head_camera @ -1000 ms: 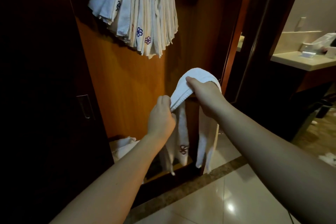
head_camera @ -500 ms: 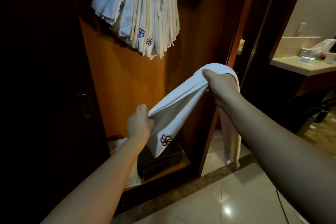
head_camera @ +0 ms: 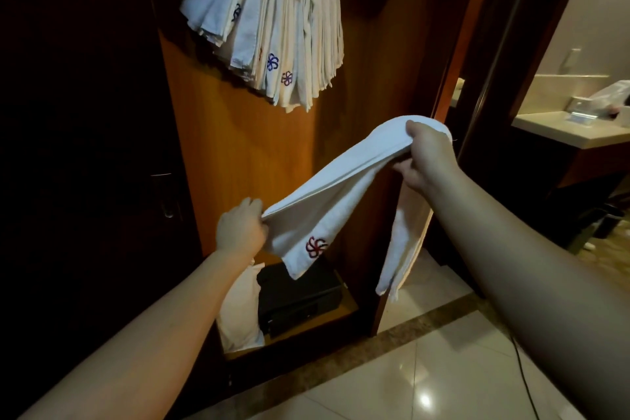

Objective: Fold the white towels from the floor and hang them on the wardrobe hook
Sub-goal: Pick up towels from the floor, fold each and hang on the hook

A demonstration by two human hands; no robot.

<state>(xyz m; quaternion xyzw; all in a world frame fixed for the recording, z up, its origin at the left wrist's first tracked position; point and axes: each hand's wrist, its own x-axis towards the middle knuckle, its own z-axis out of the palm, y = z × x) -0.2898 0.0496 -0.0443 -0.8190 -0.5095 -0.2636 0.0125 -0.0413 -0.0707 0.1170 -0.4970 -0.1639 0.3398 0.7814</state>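
The left hand (head_camera: pixel 241 230) grips the low end of the towel (head_camera: pixel 341 187) and the right hand (head_camera: pixel 426 157) grips its high end, so it slants up rightward, below the hung towels (head_camera: pixel 272 27) whose hook seems hidden.

A black safe (head_camera: pixel 298 300) sits on the low wooden shelf (head_camera: pixel 347 312), with a pale cloth bag (head_camera: pixel 238 310) just beside it on its left. A dark door (head_camera: pixel 85 147) carries a metal handle (head_camera: pixel 165 194). Glossy floor tiles (head_camera: pixel 426 385) meet a brown stone border strip (head_camera: pixel 375 361). Far right, a cream counter (head_camera: pixel 562 131) holds a clear plastic bag (head_camera: pixel 613 97).
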